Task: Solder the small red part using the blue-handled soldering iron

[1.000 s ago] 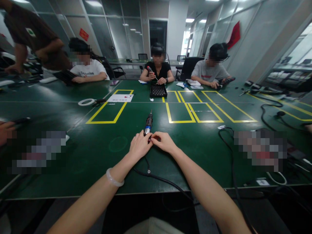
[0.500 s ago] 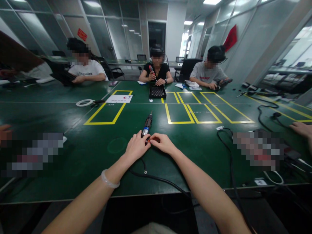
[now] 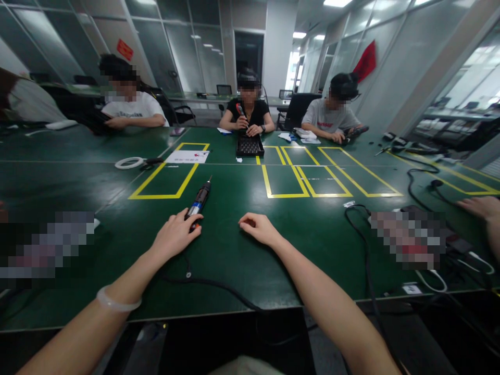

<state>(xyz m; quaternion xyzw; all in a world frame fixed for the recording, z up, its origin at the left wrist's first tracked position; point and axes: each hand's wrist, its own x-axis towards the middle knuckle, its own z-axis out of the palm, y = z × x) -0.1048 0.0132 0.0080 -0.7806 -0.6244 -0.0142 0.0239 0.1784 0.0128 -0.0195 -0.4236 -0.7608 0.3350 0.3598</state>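
Head view shows the left hand (image 3: 177, 234) laid over the rear end of an electric screwdriver (image 3: 200, 199), its fingers along the far side and its thumb on the near side, so the grip is closed around the tool's body. The screwdriver lies at a slant on the green table (image 3: 250, 276), left of centre, its bit pointing forward and slightly right, with a blue and silver band just ahead of the hand. A black cable (image 3: 222, 286) runs across the table near the wrist and on towards the front edge, with a small ring-shaped piece (image 3: 188, 275) beside it. The right hand (image 3: 260, 227) is apart from the tool, near the middle of the table, with fingers curled in and thumb close to them; whether the tips meet or pinch anything small, I cannot tell. A pale bracelet (image 3: 119, 300) circles the left forearm. Beyond lie yellow tape outlines (image 3: 287, 196), a white sheet (image 3: 191, 156) and a black tray (image 3: 250, 147) before a seated co-worker (image 3: 250, 112).
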